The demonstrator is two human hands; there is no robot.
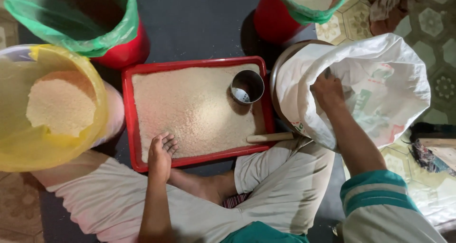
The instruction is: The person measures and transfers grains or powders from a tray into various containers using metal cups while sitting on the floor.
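A red rectangular tray point(127, 111) lies on the floor in front of me, covered with a layer of pale rice point(190, 110). My left hand point(160, 154) rests on the rice near the tray's front edge, fingers loosely curled and holding nothing. A steel cup point(247, 87) stands in the rice at the tray's far right, with a wooden handle point(270, 137) lying by the front right corner. My right hand point(327, 92) grips the rim of a white woven sack point(389, 77) to the right of the tray; its fingers are partly hidden in the sack's fold.
A yellow-lined tub point(90, 67) holding rice sits at the left. Two red buckets with green liners stand behind the tray, one at the back left point(123, 51) and one at the back right point(275, 20). Patterned floor covering and cloth lie at the right.
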